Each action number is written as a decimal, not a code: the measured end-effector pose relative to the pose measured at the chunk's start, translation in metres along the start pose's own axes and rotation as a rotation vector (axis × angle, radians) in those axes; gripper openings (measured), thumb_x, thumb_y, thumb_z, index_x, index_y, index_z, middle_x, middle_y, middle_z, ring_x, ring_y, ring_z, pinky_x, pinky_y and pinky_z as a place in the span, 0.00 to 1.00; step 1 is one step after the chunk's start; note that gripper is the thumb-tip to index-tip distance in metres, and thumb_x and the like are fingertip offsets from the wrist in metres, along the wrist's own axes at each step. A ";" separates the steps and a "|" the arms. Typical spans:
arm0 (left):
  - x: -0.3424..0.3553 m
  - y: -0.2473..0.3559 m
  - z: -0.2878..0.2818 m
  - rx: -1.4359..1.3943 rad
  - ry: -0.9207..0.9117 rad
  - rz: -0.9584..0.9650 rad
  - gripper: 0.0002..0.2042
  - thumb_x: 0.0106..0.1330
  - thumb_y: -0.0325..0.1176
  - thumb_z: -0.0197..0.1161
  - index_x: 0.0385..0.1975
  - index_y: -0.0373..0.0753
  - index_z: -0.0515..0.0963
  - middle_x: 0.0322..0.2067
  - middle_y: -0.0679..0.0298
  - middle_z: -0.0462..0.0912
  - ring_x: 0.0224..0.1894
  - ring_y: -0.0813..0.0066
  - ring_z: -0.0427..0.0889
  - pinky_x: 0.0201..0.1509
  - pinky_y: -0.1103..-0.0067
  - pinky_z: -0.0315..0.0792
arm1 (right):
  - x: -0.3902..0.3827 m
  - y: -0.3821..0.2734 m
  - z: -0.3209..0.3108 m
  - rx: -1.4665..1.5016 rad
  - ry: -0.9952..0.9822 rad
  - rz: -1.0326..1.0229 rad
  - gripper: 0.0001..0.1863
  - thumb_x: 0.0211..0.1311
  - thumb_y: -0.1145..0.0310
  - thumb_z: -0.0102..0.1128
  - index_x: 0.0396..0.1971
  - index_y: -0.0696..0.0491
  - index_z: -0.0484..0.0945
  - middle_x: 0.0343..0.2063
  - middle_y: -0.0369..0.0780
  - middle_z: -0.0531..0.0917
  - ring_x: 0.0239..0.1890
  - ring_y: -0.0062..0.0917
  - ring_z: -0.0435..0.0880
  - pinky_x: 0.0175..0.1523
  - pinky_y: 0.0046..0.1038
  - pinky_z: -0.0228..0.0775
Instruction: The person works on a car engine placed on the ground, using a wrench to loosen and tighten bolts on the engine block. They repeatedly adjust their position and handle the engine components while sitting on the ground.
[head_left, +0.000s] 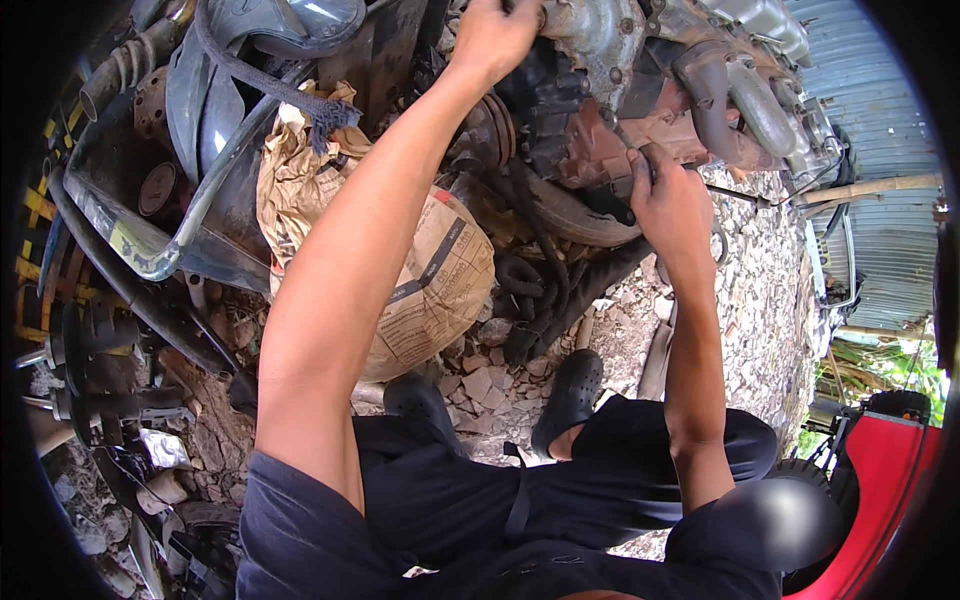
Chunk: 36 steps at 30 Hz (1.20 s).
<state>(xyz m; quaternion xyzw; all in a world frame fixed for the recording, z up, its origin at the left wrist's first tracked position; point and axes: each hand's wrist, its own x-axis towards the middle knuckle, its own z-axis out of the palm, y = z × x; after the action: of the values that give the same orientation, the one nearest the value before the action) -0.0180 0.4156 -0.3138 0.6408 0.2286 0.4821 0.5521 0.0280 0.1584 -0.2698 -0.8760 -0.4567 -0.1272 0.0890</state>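
Observation:
A large engine point(640, 130) with grey metal and reddish-brown parts lies ahead of me. My left hand point(495, 40) reaches to its far side, fingers curled by the left end of a grey metal housing point(597, 35); the fingertips are partly cut off by the upper edge, so what they grip is hidden. Closer in, my right hand point(672, 205) is closed, thumb and index finger pinching a thin metal tool point(624, 138) whose tip points up at the housing's lower end. The tool's exact kind cannot be made out.
A crumpled brown paper sack point(430, 290) sits under my left forearm. Left of it are a dark plastic bin point(150, 240) and a dark braided strap point(270, 85). Broken stones point(485, 385) cover the ground. Corrugated metal sheeting point(880, 120) and a red vehicle panel point(880, 480) stand at the right.

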 end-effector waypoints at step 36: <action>-0.054 -0.041 0.028 0.173 -0.315 -0.234 0.14 0.62 0.36 0.65 0.45 0.36 0.81 0.37 0.56 0.86 0.39 0.71 0.85 0.46 0.77 0.75 | 0.056 -0.045 0.178 0.443 0.348 0.269 0.10 0.69 0.64 0.47 0.43 0.54 0.70 0.28 0.54 0.82 0.34 0.55 0.80 0.37 0.53 0.68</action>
<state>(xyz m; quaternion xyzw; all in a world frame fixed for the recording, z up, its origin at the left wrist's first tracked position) -0.0072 0.3690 -0.3698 0.7223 0.2530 0.2869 0.5762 0.0473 0.2759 -0.4205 -0.8530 -0.3311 -0.1594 0.3707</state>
